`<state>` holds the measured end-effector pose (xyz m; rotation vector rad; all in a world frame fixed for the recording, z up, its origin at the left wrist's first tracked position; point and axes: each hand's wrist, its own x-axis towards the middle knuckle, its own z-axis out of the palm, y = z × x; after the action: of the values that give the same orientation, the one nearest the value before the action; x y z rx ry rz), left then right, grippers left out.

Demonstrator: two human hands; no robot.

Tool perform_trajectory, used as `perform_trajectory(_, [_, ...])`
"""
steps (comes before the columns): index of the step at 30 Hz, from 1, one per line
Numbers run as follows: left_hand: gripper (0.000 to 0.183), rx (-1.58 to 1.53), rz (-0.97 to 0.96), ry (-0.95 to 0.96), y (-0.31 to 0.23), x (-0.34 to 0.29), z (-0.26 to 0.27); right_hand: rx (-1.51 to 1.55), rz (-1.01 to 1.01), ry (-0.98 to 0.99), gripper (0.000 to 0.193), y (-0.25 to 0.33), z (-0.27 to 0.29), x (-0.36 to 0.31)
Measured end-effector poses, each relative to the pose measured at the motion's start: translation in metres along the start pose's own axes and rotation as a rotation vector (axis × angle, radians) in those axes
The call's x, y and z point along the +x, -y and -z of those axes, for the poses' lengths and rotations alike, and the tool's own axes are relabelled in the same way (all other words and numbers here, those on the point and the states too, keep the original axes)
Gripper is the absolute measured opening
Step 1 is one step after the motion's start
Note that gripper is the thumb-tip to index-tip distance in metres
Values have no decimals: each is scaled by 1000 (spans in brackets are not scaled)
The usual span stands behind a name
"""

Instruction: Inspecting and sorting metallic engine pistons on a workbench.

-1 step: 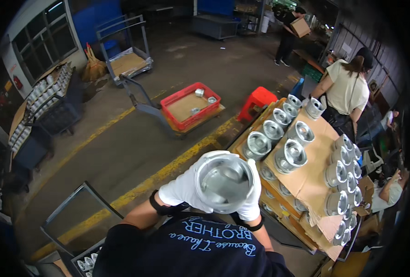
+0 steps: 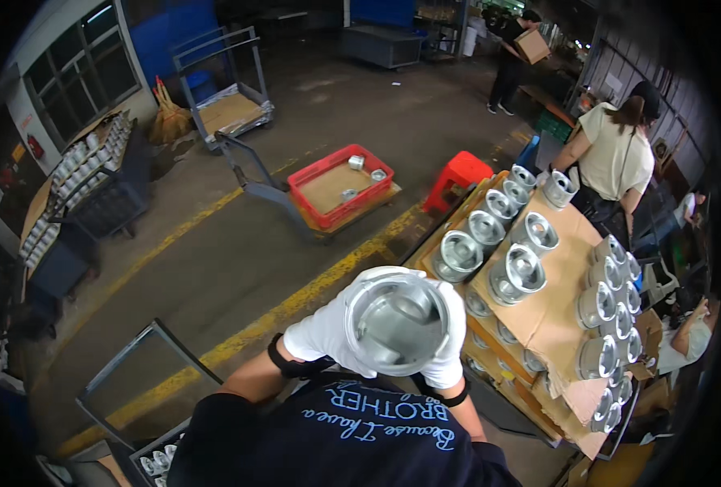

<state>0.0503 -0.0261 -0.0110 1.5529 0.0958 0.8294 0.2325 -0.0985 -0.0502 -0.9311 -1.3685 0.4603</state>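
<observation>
In front of my chest I hold a round, silvery, piston-like metal part (image 2: 397,325), its hollow open side facing up at me. My left hand (image 2: 328,333), in a white glove, wraps around its left side. From the right, my right hand (image 2: 451,333), also gloved in white, grips its other side. The lower parts of both hands' fingers are hidden behind the part. Just to the right, similar metal parts (image 2: 517,274) stand upright on sheets of cardboard (image 2: 551,300) stacked in layers with more parts between them.
A red crate (image 2: 328,215) with a few metal parts rests on a low trolley ahead, beside a red stool (image 2: 458,178). A co-worker (image 2: 620,154) stands beyond the stack; another person (image 2: 511,65) carries a box. Carts of parts (image 2: 92,178) line the left, and a cart frame (image 2: 133,365) stands near-left.
</observation>
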Motion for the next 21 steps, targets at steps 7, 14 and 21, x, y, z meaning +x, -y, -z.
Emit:
perform_trajectory(7, [129,267,2,7,-3,-1,3,98,-96,-63,57,-7,-3,6])
perform_trajectory(14, [149,212,-49,15,17,8,-13,58,-293,-117,76,-10,17,-15])
perform_trajectory(21, [144,143,95,-179,25,6,-47,-531,6,173,81,37,68,-9])
